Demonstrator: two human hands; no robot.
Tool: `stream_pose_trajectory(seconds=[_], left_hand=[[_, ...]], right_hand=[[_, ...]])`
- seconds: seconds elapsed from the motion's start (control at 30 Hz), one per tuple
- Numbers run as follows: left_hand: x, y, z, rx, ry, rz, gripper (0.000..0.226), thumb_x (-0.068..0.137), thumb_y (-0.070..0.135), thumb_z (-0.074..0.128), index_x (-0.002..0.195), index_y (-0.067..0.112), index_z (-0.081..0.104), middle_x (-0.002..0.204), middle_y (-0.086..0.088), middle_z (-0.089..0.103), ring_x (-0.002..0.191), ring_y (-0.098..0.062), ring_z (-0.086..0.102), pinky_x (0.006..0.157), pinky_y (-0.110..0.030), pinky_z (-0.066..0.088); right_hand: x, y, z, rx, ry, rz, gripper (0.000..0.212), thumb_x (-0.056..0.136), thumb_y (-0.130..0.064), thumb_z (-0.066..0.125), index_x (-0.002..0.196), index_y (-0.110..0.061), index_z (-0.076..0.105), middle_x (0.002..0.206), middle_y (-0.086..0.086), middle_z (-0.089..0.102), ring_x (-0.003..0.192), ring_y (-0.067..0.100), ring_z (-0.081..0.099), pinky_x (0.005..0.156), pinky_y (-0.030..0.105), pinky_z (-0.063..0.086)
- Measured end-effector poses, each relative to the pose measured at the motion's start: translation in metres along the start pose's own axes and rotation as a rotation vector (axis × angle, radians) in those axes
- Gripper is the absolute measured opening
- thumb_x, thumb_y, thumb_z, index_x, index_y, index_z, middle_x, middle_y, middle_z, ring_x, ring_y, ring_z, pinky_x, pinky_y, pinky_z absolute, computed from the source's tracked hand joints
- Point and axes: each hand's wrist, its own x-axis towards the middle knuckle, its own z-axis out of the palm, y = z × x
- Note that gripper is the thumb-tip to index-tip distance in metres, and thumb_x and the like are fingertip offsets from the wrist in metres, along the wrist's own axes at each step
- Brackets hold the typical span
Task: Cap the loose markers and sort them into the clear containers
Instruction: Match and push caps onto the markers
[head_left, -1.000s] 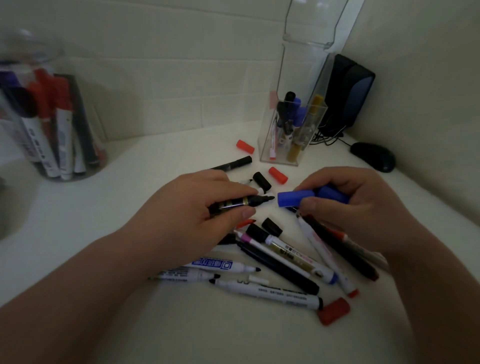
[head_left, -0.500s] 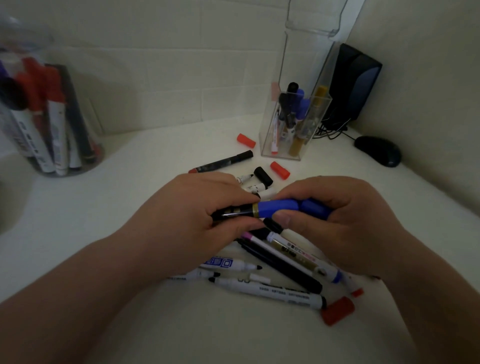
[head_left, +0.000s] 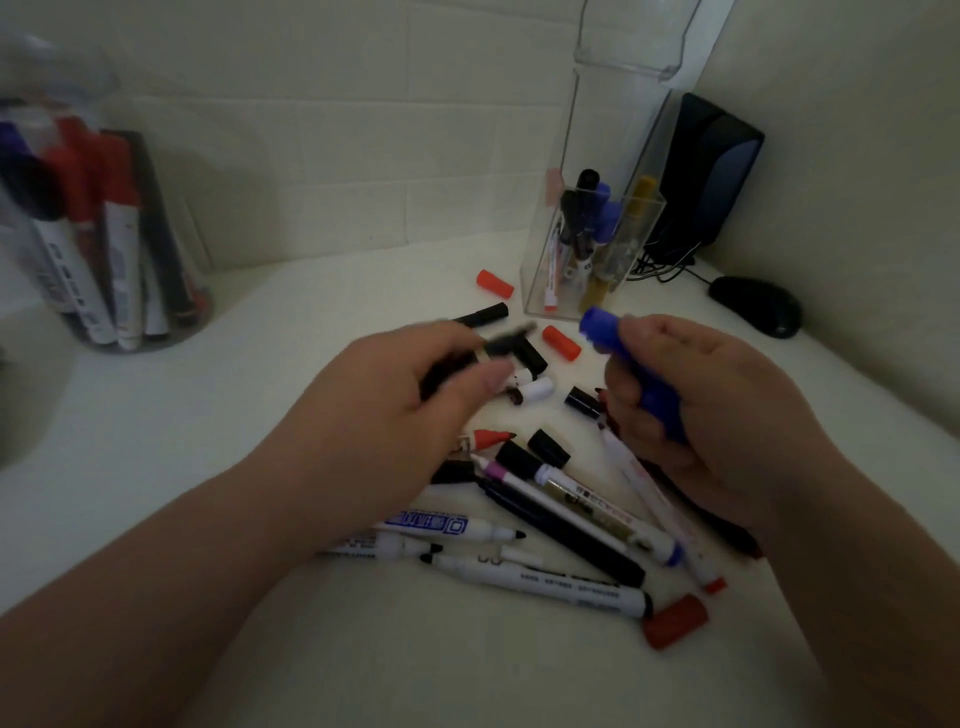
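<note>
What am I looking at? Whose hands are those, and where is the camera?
There is no machine here, just a person's two hands. The picture comes from a camera worn on the person's head. It looks down, so you see what they see.

On the white table lies a pile of loose markers, many without caps. Red caps and black caps are scattered about.

The left hand holds a dark marker, which looks blurry. The right hand grips a blue piece that looks like a cap.

At the back stands a square clear container with markers in it. On the left, a round clear jar holds more. A black mouse sits at the right.
</note>
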Motion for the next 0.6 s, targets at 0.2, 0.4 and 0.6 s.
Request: stream_pose_trajectory(seconds=[0.2,0.4,0.6], left_hand=[[-0.006,0.014,0.013,-0.429,-0.080,-0.225,0.031,0.080,0.057,0.057,0.084,0.026,0.060,0.056,0.007,0.048,0.047,-0.009,0.042,0.048,-0.024,0.037],[-0.015,0.022,0.017,-0.183,-0.251,-0.044,0.023,0.092,0.048,0.047,0.085,0.030,0.061,0.069,0.007,0.058,0.054,-0.002,0.049,0.051,-0.022,0.041],[-0.016,0.026,0.027,-0.124,-0.273,-0.019,0.024,0.092,0.048,0.053,0.085,0.026,0.062,0.075,0.003,0.061,0.059,-0.007,0.055,0.057,-0.029,0.047]], right_hand=[[0.005,0.009,0.013,0.524,-0.081,0.213,0.024,0.101,-0.030,0.050,0.105,-0.008,0.059,0.073,0.005,0.054,0.053,0.011,0.043,0.039,0.020,0.038],[0.012,0.010,0.025,0.992,0.146,0.107,0.029,0.097,-0.014,0.056,0.123,0.001,0.054,0.083,0.012,0.056,0.061,0.015,0.052,0.053,0.029,0.053],[0.005,0.006,0.031,0.866,0.282,-0.148,0.020,0.101,-0.015,0.052,0.114,-0.002,0.059,0.072,0.008,0.058,0.057,0.016,0.056,0.069,0.039,0.061]])
